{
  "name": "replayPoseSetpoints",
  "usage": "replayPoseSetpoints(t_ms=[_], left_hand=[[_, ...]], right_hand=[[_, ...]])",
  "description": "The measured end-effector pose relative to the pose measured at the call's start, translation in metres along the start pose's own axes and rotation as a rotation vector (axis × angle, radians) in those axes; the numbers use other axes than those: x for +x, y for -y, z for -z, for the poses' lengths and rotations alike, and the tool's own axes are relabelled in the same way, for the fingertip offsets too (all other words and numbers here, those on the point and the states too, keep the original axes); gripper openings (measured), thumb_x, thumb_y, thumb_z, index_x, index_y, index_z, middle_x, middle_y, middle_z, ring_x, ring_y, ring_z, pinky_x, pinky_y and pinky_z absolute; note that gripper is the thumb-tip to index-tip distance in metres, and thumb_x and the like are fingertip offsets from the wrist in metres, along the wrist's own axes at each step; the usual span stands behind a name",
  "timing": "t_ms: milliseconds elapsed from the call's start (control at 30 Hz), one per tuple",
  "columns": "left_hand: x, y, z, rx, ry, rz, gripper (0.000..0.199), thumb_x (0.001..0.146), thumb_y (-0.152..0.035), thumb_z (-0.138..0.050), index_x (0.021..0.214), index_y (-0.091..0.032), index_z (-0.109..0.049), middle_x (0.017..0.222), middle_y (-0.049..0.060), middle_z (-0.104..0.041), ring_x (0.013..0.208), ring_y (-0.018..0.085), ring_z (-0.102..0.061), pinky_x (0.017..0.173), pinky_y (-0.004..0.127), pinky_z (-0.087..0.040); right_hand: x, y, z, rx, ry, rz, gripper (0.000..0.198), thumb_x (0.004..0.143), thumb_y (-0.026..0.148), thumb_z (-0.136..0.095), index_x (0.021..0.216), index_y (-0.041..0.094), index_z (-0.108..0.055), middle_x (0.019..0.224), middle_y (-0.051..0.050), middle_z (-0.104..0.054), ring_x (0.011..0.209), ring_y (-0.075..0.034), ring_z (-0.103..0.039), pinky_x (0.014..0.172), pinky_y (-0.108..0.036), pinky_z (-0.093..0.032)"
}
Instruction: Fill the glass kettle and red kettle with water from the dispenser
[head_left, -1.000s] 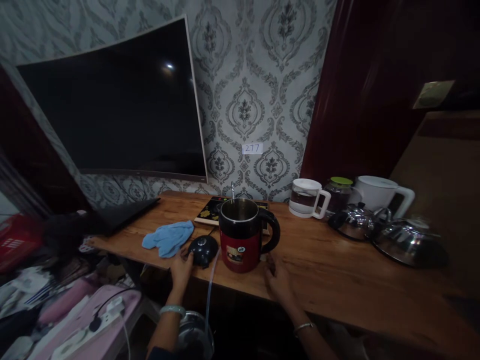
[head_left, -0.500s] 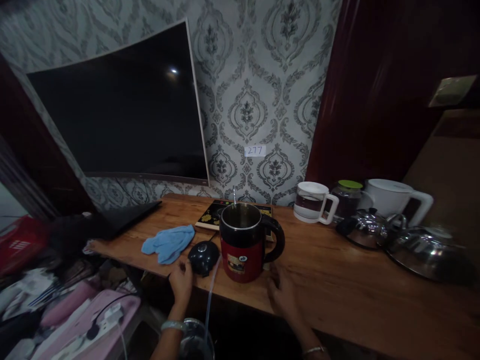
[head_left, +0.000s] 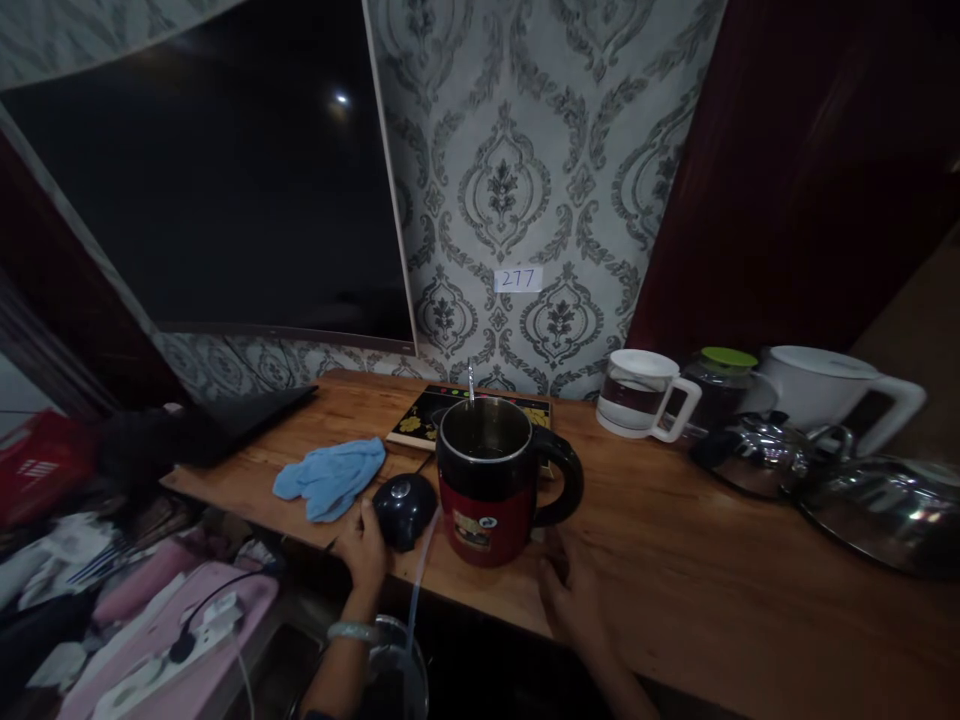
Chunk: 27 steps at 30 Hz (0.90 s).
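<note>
A red and black electric kettle stands upright without a cover near the table's front edge, its black handle turned to the right. Left of it lies a black domed lid with a round silver button on top. My left hand is at the table edge beside this lid, thumb raised and fingers loosely bent, with nothing visible in it. Low to the right of the kettle, my right hand rests by the table with thumb and fingers apart, also holding nothing. A clear tube hangs over the edge between lid and kettle.
A blue cloth lies left of the lid. Behind the kettle is a black, gold-patterned panel. A glass jug with white handle, a green-lidded jar, a white pitcher and shiny metal kettles stand at the right.
The view has moved closer and shifted, so the wall and screen sit higher. My left thumb is now raised nearer the lid. The kettle and lid stay in place.
</note>
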<state>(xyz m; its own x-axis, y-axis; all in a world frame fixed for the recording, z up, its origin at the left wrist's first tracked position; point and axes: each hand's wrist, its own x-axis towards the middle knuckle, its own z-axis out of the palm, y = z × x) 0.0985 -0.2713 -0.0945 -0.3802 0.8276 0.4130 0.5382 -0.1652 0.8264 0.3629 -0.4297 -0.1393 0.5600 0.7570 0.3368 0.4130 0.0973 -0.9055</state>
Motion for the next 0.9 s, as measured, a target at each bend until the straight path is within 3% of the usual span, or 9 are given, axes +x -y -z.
replayPoseSetpoints(t_ms=[167, 700, 900], left_hand=[[-0.004, -0.008, 0.004, -0.010, 0.027, -0.003, 0.046, 0.086, -0.052, -0.035, 0.055, -0.021, -0.047, 0.053, 0.000, -0.046, 0.059, 0.017, -0.048, 0.058, 0.028, -0.041], [-0.009, -0.012, 0.003, -0.148, -0.029, -0.024, 0.045, 0.082, -0.050, -0.044, 0.050, -0.020, -0.039, 0.050, -0.004, -0.032, 0.053, 0.011, -0.035, 0.051, 0.024, -0.032], [-0.009, -0.003, 0.002, -0.080, -0.012, -0.023, 0.045, 0.084, -0.050, -0.042, 0.052, -0.019, -0.045, 0.050, -0.004, -0.036, 0.053, 0.011, -0.038, 0.053, 0.024, -0.033]], right_hand=[[-0.002, -0.003, 0.002, -0.031, 0.000, -0.011, 0.049, 0.077, 0.031, -0.055, 0.124, 0.022, -0.061, 0.122, -0.011, -0.067, 0.119, -0.030, -0.060, 0.101, -0.046, -0.048], [-0.005, 0.001, 0.008, -0.075, 0.048, -0.046, 0.050, 0.081, 0.035, -0.056, 0.128, 0.021, -0.059, 0.120, -0.012, -0.068, 0.112, -0.030, -0.064, 0.099, -0.049, -0.051], [-0.006, 0.002, 0.009, -0.092, 0.058, -0.058, 0.054, 0.082, 0.037, -0.054, 0.134, 0.021, -0.054, 0.124, -0.012, -0.066, 0.113, -0.030, -0.064, 0.097, -0.049, -0.052]])
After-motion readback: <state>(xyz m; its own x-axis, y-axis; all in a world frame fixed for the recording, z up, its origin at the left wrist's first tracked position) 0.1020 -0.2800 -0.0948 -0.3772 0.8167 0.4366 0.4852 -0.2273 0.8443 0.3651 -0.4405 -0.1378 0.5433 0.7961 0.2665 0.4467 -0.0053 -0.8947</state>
